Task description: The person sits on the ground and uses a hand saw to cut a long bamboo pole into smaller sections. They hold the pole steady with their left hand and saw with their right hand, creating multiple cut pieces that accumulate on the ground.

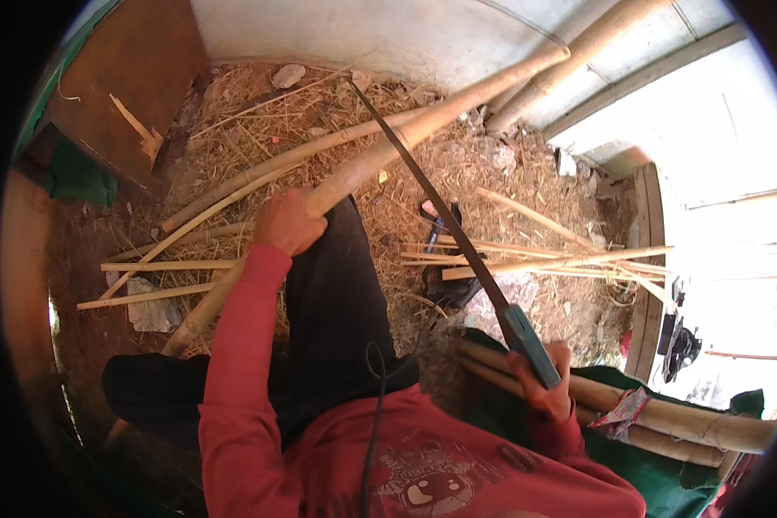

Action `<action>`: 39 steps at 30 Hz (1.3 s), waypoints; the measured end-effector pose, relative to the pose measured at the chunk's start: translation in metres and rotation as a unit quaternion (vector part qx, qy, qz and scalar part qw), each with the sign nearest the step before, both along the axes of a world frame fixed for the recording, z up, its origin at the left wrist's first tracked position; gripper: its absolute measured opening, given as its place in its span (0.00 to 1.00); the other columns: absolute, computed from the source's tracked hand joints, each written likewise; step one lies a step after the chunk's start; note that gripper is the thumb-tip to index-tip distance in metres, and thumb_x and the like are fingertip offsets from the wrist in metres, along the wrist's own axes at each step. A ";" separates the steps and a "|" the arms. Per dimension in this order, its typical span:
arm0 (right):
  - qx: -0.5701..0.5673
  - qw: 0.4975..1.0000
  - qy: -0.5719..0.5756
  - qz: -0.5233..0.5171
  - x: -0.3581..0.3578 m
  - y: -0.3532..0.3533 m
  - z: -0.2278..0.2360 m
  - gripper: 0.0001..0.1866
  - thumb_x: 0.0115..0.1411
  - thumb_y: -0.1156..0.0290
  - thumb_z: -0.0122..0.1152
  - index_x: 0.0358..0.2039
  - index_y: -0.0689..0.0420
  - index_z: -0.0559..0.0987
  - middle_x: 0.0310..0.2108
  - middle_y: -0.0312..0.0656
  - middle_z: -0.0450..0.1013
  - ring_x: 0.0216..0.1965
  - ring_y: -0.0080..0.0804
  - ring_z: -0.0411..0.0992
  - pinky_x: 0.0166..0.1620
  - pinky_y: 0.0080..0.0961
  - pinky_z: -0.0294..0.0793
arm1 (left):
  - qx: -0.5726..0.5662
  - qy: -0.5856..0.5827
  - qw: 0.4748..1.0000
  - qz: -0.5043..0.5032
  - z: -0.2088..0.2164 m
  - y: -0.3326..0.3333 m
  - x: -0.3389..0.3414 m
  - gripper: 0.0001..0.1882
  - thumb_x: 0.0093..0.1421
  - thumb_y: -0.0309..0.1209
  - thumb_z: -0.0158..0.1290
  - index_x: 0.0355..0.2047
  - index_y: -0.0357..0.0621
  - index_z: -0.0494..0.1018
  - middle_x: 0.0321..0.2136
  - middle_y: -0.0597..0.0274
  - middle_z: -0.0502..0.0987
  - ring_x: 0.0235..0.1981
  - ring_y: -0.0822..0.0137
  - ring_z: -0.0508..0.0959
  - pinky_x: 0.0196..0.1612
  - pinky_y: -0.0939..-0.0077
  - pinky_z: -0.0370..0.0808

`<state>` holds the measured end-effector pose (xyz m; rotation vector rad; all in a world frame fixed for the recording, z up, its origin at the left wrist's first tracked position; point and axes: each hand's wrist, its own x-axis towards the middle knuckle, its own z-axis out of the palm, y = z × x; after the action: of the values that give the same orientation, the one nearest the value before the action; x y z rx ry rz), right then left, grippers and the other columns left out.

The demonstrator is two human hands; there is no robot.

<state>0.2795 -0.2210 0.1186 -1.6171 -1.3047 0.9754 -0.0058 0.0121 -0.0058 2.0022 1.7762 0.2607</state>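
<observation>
Head view, nearest first: a black cable [371, 440] hangs over a red long-sleeved shirt [328, 470]. At right, the right hand [544, 380] is closed around the handle of a handsaw [445, 211], whose teeth are too small to tell. Beside it, bamboo poles [665, 416] lie tied together over green cloth [609, 377]. Farther up, near the black-trousered left knee, the left hand [287, 223] grips a bamboo pole [457, 108] slanting up rightward; the blade crosses before it, contact unclear. Split bamboo strips [561, 261] lie on straw-strewn ground [457, 168], and beyond stands a pale wall [319, 33].
</observation>
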 end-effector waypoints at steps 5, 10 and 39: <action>-0.042 0.989 -0.118 0.079 0.005 0.016 -0.029 0.05 0.57 0.78 0.60 0.26 0.62 0.73 0.16 0.40 0.66 0.17 0.20 0.63 0.21 0.25 0.61 | -0.071 -0.029 0.997 0.007 0.003 0.004 0.006 0.25 0.45 0.36 0.60 0.46 0.42 0.78 0.35 0.44 0.81 0.37 0.46 0.81 0.44 0.56 0.77; -0.084 0.995 0.046 0.039 0.010 0.003 0.008 0.10 0.57 0.79 0.64 0.35 0.60 0.71 0.26 0.33 0.68 0.25 0.15 0.64 0.28 0.18 0.61 | -0.079 -0.016 0.997 0.005 0.021 0.011 0.002 0.22 0.47 0.35 0.58 0.43 0.43 0.79 0.36 0.45 0.81 0.39 0.46 0.81 0.48 0.53 0.77; -0.035 0.997 0.024 0.060 0.017 0.013 -0.009 0.11 0.59 0.76 0.60 0.41 0.66 0.79 0.20 0.39 0.70 0.22 0.20 0.65 0.22 0.27 0.61 | -0.081 -0.013 0.997 0.009 0.011 0.016 -0.002 0.21 0.44 0.37 0.59 0.40 0.42 0.79 0.32 0.44 0.81 0.35 0.46 0.81 0.42 0.54 0.76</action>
<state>0.2967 -0.2080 0.1098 -1.5718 -1.3611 1.1374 -0.0076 0.0282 0.0052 1.8623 1.7411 0.1420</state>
